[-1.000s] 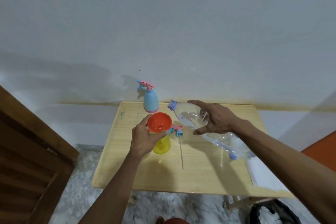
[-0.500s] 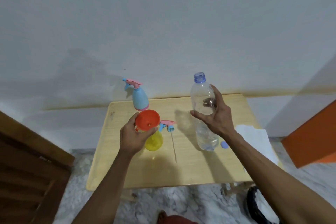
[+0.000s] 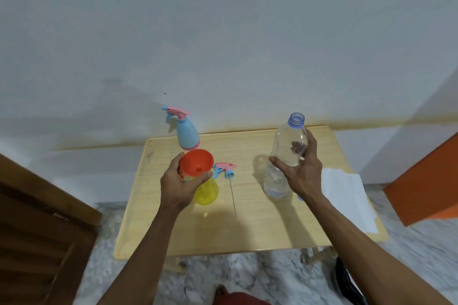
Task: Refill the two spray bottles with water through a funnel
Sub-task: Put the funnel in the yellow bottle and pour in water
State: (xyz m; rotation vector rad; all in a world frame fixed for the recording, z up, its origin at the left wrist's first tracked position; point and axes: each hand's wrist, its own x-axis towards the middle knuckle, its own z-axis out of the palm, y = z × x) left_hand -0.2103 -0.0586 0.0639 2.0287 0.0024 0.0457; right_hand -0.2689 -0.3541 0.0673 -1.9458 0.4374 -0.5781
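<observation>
While left hand [image 3: 177, 187] grips orange funnel [image 3: 197, 162] atop yellow spray bottle [image 3: 207, 192], right hand [image 3: 303, 177] grasps upright water bottle [image 3: 285, 156]

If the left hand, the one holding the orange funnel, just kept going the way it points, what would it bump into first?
Most likely the blue spray bottle, standing just beyond the orange funnel that the left hand grips over the yellow bottle. Behind that comes the wall. Depth is hard to judge from this one view.
</observation>
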